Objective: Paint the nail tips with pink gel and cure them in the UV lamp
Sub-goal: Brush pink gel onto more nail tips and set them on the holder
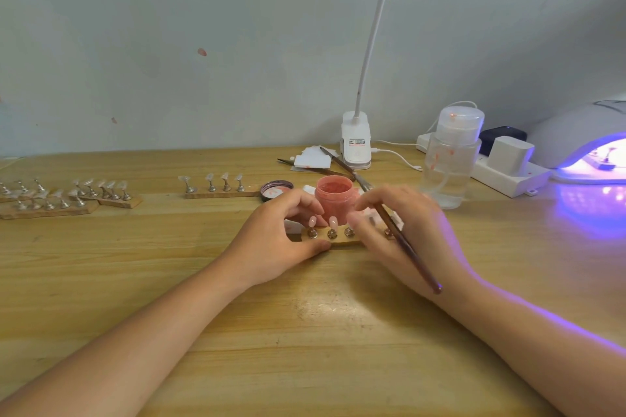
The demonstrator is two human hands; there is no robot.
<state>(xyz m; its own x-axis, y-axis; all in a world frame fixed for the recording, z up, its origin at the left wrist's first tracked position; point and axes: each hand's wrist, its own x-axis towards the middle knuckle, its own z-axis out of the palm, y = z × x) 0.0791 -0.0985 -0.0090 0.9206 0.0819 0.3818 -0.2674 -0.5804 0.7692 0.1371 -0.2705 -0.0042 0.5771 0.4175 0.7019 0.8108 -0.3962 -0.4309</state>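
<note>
- Head view: left hand (277, 237) pinches the end of a small wooden strip (338, 242) on the table (305, 332), thumb in front, fingers curled behind.
- Strip has metal stands; two nail tips (322, 221) on it look pink.
- Right hand (403, 234) grips a brush (406, 247) over the strip's right end.
- Open pink gel jar (334, 198) sits just behind the strip.
- UV lamp (589, 145) glows purple at far right, well apart.
</note>
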